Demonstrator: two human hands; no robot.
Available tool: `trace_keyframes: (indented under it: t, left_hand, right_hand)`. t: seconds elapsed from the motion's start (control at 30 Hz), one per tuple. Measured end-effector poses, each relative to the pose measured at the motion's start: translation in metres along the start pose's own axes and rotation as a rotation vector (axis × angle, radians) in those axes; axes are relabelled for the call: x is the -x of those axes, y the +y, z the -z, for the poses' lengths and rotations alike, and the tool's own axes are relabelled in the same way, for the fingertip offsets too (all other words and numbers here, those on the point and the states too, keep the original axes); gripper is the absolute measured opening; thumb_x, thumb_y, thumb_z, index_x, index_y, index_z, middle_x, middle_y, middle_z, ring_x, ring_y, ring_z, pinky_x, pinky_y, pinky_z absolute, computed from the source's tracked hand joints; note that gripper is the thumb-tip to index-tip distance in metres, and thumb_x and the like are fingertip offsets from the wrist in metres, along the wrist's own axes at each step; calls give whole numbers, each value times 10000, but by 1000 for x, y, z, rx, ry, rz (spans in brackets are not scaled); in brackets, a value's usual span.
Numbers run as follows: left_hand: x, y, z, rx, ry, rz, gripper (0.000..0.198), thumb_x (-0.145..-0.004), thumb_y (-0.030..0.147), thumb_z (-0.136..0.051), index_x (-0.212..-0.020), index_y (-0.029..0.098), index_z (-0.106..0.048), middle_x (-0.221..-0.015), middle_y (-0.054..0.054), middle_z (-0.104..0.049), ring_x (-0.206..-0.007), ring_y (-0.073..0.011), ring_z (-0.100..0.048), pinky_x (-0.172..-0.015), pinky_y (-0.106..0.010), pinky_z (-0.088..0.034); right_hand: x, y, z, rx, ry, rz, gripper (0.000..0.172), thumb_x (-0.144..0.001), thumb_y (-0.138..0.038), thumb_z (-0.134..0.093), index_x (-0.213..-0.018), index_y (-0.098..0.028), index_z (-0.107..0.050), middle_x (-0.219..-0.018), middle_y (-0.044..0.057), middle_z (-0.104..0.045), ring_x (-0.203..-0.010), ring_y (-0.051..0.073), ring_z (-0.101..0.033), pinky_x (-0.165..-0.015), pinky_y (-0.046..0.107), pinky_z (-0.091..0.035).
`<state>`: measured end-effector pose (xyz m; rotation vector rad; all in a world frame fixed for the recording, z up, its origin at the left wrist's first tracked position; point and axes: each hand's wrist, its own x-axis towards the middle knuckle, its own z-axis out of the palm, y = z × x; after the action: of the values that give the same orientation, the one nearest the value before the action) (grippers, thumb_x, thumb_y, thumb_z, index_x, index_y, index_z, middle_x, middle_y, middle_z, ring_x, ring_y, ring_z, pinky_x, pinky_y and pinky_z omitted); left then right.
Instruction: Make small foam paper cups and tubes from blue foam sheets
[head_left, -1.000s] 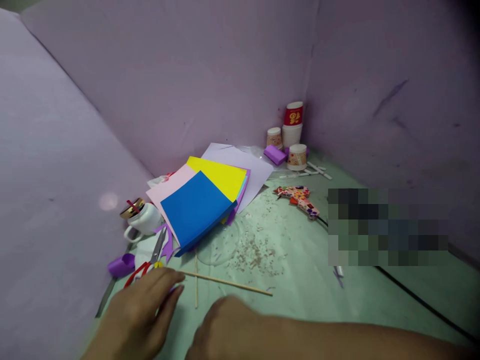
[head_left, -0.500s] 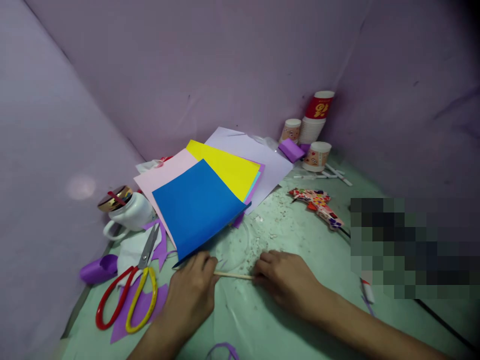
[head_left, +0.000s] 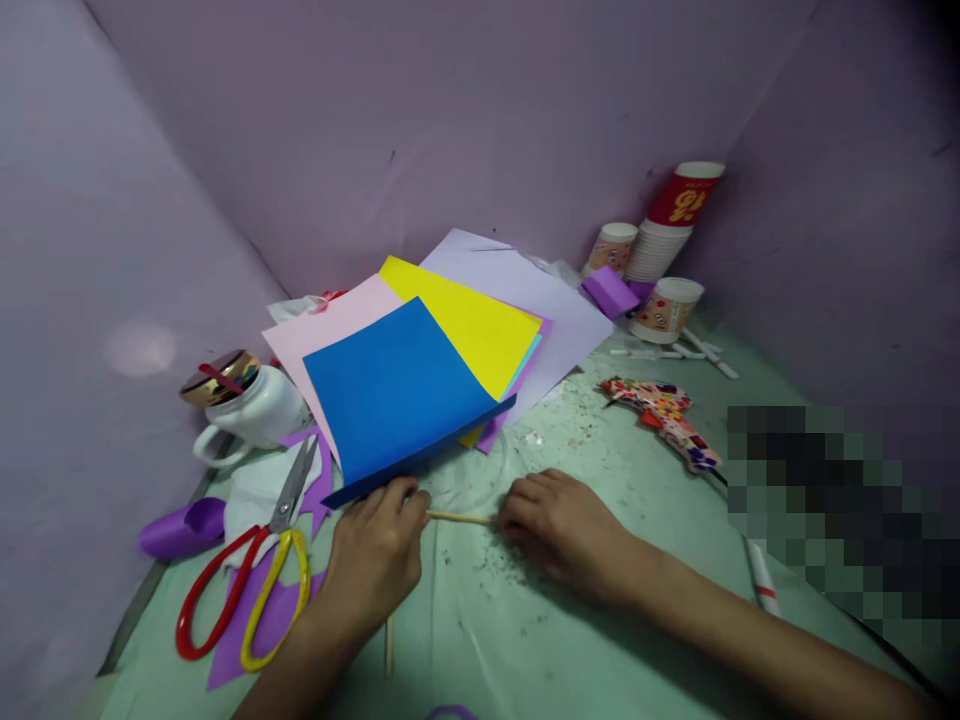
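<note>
A thin pale wooden stick spans the gap between my two hands, just above the green table surface. My left hand is closed around its left end, close below the curled edge of a blue paper sheet. The other end is in the closed fingers of my right hand; the fingertips and the stick's ends are hidden. Below my left wrist lies another thin stick. Scissors with one red and one yellow handle lie left of my left hand.
Under the blue sheet are yellow, pink and lilac papers. A white mug stands at left, beside a purple rolled piece. Paper cups stand at back right. A patterned glue gun lies at right, near a white stick.
The view has shifted, so the cups sit further right. Both hands still grip the stick, now with a slightly shorter visible gap. The stick below my left wrist has come into view.
</note>
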<state>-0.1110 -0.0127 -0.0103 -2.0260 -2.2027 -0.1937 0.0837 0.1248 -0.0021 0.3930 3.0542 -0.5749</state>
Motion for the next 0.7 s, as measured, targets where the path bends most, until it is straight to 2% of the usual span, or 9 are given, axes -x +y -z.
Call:
trace_keyframes:
  t: [0.1, 0.27, 0.37, 0.47, 0.6, 0.7]
  left_hand:
    - [-7, -1, -8, -45, 71, 55, 207, -850, 113, -479, -932, 199, -649, -981, -56, -686, -811, -226, -632, -669, -351, -493]
    - [-14, 5, -12, -123, 148, 131, 264, -774, 49, -499, -894, 200, -678, -973, -56, -702, -875, -235, -613, -667, -324, -476]
    - [-22, 4, -11, -169, 182, 170, 263, -744, 35, -503, -842, 195, -687, -901, -61, -703, -852, -248, -609, -594, -317, -446]
    - [-29, 0, -10, -194, 237, 184, 236, -765, 50, -505, -813, 193, -687, -818, -60, -693, -786, -247, -608, -544, -318, -423]
    - [-28, 1, -5, -178, 356, 125, 209, -809, 74, -504, -902, 162, -670, -857, -85, -689, -836, -244, -619, -621, -326, -484]
    - [-18, 10, 8, -122, 487, 11, 155, -810, 77, -545, -898, 164, -637, -881, -72, -686, -876, -198, -623, -753, -298, -512]
  right_hand:
    - [-16, 10, 1, 40, 77, -55, 157, -887, -184, -480, -895, -168, -637, -869, 63, -677, -797, 181, -564, -727, 325, -320]
    - [-33, 16, 3, 120, 126, -76, 180, -914, -223, -494, -912, -178, -668, -865, 69, -685, -807, 191, -561, -727, 329, -312]
    - [-47, 20, 0, 135, 219, -168, 202, -923, -201, -475, -892, -181, -674, -896, 69, -686, -819, 192, -560, -692, 316, -320]
    - [-66, 27, -4, 134, 282, -186, 196, -914, -188, -482, -917, -185, -677, -959, 74, -685, -872, 204, -559, -695, 314, -342]
    - [-84, 32, -2, 132, 350, -203, 219, -916, -193, -473, -958, -166, -686, -967, 113, -683, -925, 245, -560, -755, 355, -379]
    - [-75, 34, 4, 105, 400, -222, 247, -884, -172, -511, -1084, -161, -656, -1107, 128, -657, -1018, 251, -555, -833, 368, -409]
